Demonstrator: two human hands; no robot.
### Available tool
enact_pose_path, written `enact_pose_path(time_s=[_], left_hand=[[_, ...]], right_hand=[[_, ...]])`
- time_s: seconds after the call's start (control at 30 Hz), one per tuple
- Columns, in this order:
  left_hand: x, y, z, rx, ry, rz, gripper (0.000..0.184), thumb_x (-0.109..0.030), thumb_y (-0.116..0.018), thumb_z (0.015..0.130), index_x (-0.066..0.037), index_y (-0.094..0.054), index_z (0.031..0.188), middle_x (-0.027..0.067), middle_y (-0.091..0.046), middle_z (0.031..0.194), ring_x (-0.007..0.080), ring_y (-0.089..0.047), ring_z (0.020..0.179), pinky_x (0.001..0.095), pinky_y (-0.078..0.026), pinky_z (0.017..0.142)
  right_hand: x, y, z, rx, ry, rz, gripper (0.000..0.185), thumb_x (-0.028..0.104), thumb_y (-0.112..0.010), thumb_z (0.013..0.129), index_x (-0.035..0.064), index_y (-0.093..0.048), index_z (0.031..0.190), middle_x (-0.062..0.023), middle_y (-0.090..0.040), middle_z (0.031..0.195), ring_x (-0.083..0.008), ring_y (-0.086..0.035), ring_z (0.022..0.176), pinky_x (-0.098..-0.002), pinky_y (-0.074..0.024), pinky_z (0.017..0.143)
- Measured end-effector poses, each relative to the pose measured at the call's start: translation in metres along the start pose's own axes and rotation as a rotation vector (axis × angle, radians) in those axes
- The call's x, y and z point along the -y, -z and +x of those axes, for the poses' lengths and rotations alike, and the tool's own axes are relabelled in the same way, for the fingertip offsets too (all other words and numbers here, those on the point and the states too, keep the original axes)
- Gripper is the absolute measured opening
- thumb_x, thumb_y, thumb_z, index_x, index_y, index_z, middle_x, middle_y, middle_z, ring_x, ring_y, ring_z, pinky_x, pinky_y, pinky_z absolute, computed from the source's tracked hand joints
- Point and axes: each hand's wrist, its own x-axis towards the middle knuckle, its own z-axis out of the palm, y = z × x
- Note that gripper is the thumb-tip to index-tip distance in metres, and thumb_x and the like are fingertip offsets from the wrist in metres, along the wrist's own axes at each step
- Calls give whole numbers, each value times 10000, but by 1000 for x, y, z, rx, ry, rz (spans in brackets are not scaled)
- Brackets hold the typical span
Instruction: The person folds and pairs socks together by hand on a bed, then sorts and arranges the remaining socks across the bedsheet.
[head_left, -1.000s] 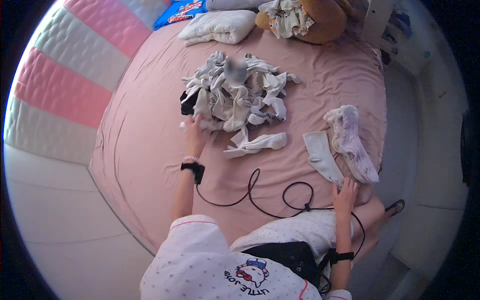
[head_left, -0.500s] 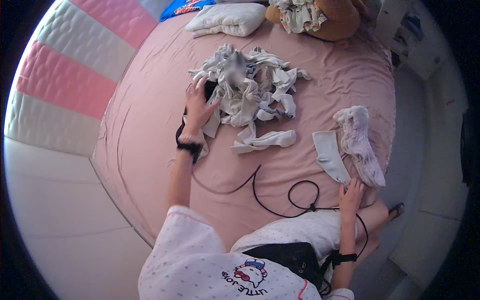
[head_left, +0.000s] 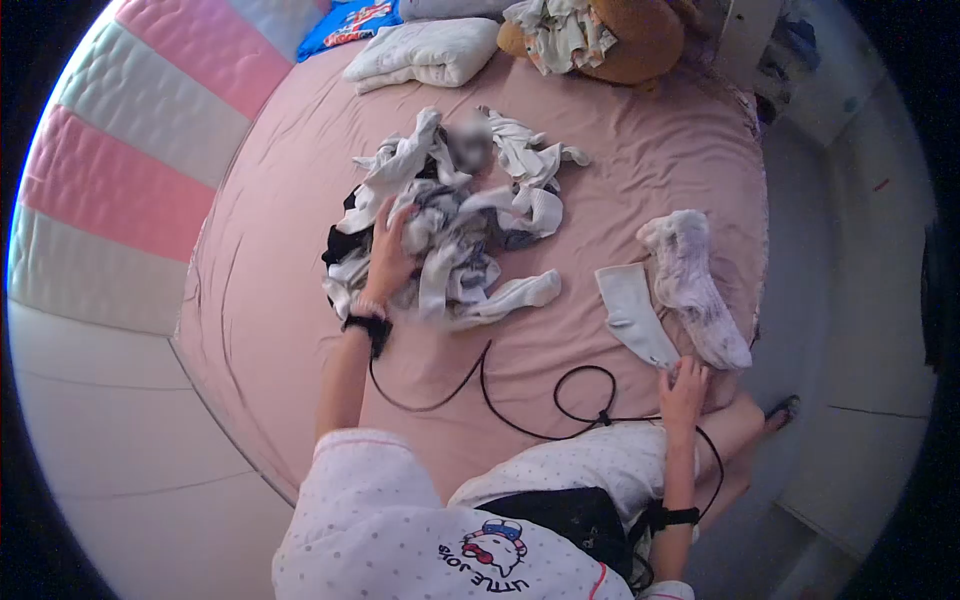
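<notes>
A loose pile of white and grey socks (head_left: 450, 230) lies on the pink bed sheet (head_left: 280, 200), with black pieces at its left side. My left hand (head_left: 391, 255) is in the left part of the pile, and its fingertips are partly hidden among the socks, so its grip does not show. To the right, a flat white sock (head_left: 632, 312) lies beside a fluffy pale sock (head_left: 693, 285). My right hand (head_left: 684, 392) rests with its fingers on the toe end of the flat white sock, which lies on the sheet.
A black cable (head_left: 484, 375) loops across the sheet in front of my body. At the far edge are a folded white quilt (head_left: 425, 53), a blue printed item (head_left: 348, 28) and a brown plush (head_left: 640, 45) with cloth on it. A padded pink-and-white panel (head_left: 120, 180) stands left.
My left hand has moved within the pile's left side, and the socks there are spread and turned over, some nearer to me. My right hand has stayed at the flat white sock.
</notes>
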Motion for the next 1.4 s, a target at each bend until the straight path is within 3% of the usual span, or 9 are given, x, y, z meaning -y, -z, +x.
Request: enact_pose_path(time_s=[0.27, 0.33, 0.47, 0.63, 0.87, 1.0, 1.17, 1.37, 1.4], left_hand=[[68, 50, -146, -337, 296, -17, 727, 115, -609, 640, -89, -394, 1304, 165, -350, 1357, 336, -469, 1160, 390, -420, 942], [87, 72, -174, -282, 766, -210, 734, 56, -630, 681, -62, -327, 1339, 184, -352, 1351, 355, -436, 1179, 382, -375, 984], [71, 97, -177, -149, 779, -61, 787, -25, -648, 713, -64, -239, 1384, 202, -331, 1363, 373, -324, 1255, 397, -302, 1028], [11, 98, -99, 70, 137, 575, 974, -295, -739, 627, -175, -201, 1431, 173, -165, 1465, 390, -81, 1361, 520, -68, 1085], [22, 0, 5, 176, 162, 284, 839, -203, -734, 622, -211, -356, 1371, 209, -286, 1416, 465, -355, 1222, 488, -336, 985], [58, 45, 18, 266, 420, -274, 588, -123, -685, 655, -106, -538, 1224, 138, -592, 1116, 220, -564, 1021, 329, -445, 869], [118, 138, -39, -266, 243, -1260, 493, -89, -535, 791, -31, -430, 1270, 149, -534, 1201, 267, -556, 1062, 364, -472, 906], [137, 182, -108, -151, 948, -1160, 657, -138, -617, 727, -25, -355, 1318, 118, -543, 1137, 269, -561, 1009, 367, -467, 887], [123, 159, -106, -21, 727, -480, 602, -152, -629, 732, -6, -398, 1268, 148, -535, 1128, 279, -566, 994, 374, -487, 853]], right_hand=[[-2, 1, 0, 9, 30, 30, 280, 153, -637, 746, 6, -470, 916, -168, -505, 919, -350, -461, 930, -449, -381, 832], [-7, -6, 2, -39, 51, 40, 263, 151, -625, 753, 2, -471, 906, -169, -511, 891, -354, -463, 919, -456, -381, 822], [-13, -13, 3, -36, 49, 47, 246, 150, -613, 759, -1, -470, 892, -171, -519, 873, -357, -465, 908, -459, -382, 812], [-12, -13, 4, -50, 79, 13, 230, 152, -600, 768, -4, -469, 876, -186, -522, 877, -367, -466, 886, -460, -377, 806], [-16, -10, 5, -45, 38, 44, 216, 150, -602, 774, 2, -474, 865, -171, -526, 859, -358, -471, 873, -457, -375, 792], [-17, -10, 2, -19, -12, 146, 200, 139, -611, 768, 14, -484, 860, -161, -521, 847, -347, -468, 859, -452, -374, 779], [-18, -10, 3, -39, 26, 177, 198, 133, -614, 766, 15, -485, 859, -157, -511, 828, -339, -463, 848, -448, -371, 778], [-16, -11, 7, -2, -27, 127, 214, 149, -619, 776, 13, -482, 868, -158, -522, 827, -337, -468, 851, -443, -368, 786], [-15, -9, 7, 7, -24, 127, 215, 150, -619, 779, 11, -484, 872, -159, -526, 829, -336, -470, 851, -441, -369, 789]])
